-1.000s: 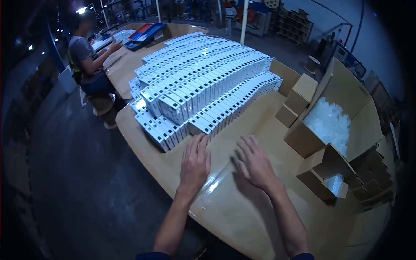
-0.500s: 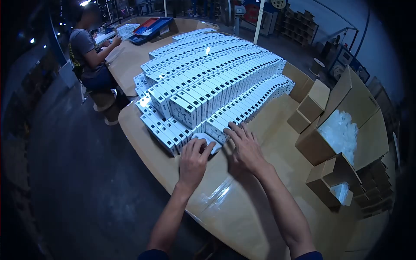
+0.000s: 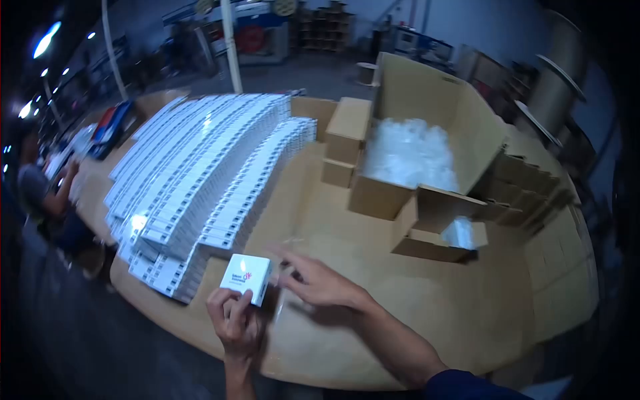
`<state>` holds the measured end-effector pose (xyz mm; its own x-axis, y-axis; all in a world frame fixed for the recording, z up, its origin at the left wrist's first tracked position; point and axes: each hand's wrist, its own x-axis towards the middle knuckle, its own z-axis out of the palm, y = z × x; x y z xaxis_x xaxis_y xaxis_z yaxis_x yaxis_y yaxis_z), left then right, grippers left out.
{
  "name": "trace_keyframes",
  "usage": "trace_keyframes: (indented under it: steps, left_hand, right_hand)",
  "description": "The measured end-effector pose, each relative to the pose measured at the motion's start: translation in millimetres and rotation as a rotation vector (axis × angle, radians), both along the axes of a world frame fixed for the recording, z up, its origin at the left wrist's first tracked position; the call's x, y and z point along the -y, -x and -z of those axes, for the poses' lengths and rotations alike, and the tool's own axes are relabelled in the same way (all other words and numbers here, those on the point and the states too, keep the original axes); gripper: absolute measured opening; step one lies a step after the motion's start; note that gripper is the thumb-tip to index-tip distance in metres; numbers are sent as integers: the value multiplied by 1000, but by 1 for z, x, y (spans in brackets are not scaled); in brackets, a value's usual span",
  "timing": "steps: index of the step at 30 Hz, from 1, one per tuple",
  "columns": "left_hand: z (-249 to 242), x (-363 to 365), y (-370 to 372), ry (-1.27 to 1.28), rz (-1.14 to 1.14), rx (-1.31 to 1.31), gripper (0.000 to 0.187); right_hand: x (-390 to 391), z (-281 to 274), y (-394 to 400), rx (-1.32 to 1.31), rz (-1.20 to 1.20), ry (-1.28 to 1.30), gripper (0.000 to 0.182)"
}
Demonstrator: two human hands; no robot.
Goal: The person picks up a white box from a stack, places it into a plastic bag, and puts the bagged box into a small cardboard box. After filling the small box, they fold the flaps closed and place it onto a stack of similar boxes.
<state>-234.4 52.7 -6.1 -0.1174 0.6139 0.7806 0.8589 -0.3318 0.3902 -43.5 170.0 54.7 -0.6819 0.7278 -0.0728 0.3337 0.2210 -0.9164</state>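
A small white box [image 3: 245, 273] with a printed logo is held up in my left hand [image 3: 235, 319], its thumb on the front face and its fingers at the lower edge. Just right of that box is my right hand [image 3: 319, 281], blurred, with fingers apart and nothing seen in them. Long rows of upright white boxes [image 3: 200, 157] stand packed and stacked on the brown table [image 3: 333, 340], beyond my left hand.
A large open carton [image 3: 380, 200] holds clear plastic bags [image 3: 412, 155]. Nearer stands a smaller open carton [image 3: 417, 245] with a whitish item inside. Two closed brown boxes [image 3: 347, 130] are beside the large carton. A co-worker [image 3: 50, 190] sits at the far left.
The view has turned right, so the stacks appear farther left. My left hand has lifted the white box, its logo face now showing. My right hand has come away from the row of boxes.
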Motion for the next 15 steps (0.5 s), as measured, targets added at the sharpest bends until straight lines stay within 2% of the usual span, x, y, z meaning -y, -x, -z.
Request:
trace_keyframes:
  steps: [2, 5, 6, 7, 9, 11, 13, 15]
  left_hand:
    - [-19, -11, -23, -52, 96, -57, 47]
    - [-56, -48, -92, -116, 390, -121, 38]
    - [-67, -58, -109, -76, 415, -148, 31]
    - [-85, -67, -124, 14, 485, -106, 28]
    - [-110, -94, -142, 165, 706, -26, 24]
    - [-125, -139, -162, 128, 780, -38, 20]
    - [-137, -194, -194, 144, 756, -15, 18]
    - [-144, -251, -220, 363, 852, -17, 19]
  right_hand:
    - [12, -28, -35, -110, -59, 376, 58]
    - [10, -17, -86, -543, 107, 44, 44]
    - [7, -22, -102, -549, 174, 20, 37]
    - [3, -27, -122, -606, 208, 151, 31]
    - [-12, -49, -168, -460, 282, -18, 25]
    - [-35, -59, -203, -447, 437, -293, 22]
    - [-58, -83, -239, -303, 573, -553, 21]
    - [-78, -111, -271, -44, 663, -463, 21]
